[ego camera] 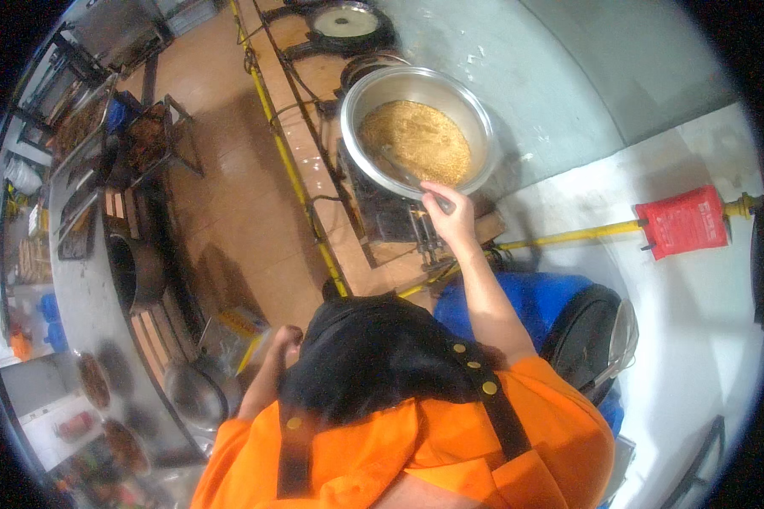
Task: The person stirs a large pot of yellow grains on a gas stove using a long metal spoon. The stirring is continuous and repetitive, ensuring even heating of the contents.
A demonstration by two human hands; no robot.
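Observation:
A large metal pot stands on a stove, with a golden-brown, bubbly or grainy mass inside. My right hand is at the pot's near rim, closed around the handle of a metal utensil; its far end reaches into the golden mass, where its shape is hidden. Low beside my black apron, at the left, hangs my left hand, away from the pot. Its fingers look curled, but whether anything is in them is unclear.
Yellow gas pipes edge the stove ledge. Beyond the pot is another burner. A blue barrel and a strainer are at my right. A red pouch hangs on the wall. Leftward stands a long counter.

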